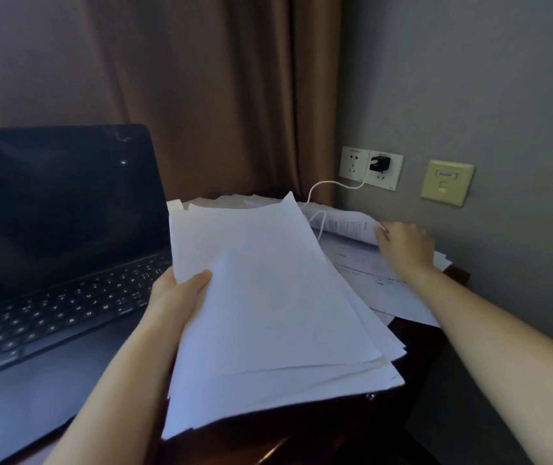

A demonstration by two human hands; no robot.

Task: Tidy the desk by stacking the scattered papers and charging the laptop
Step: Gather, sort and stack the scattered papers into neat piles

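Observation:
My left hand (177, 297) grips a thick, uneven stack of white papers (268, 313) by its left edge, thumb on top, held above the desk. My right hand (404, 245) reaches to the far right and pinches the edge of a printed sheet (345, 226), lifting it off other loose printed papers (385, 286). An open black laptop (50, 246) with a dark screen sits on the left. A black charger (379, 163) is plugged into the wall socket; its white cable (332, 184) runs down among the papers.
The dark wooden desk (419, 357) ends at the right near a grey wall. A brown curtain (201, 95) hangs behind. A beige network plate (446, 182) sits right of the white socket panel (355, 162).

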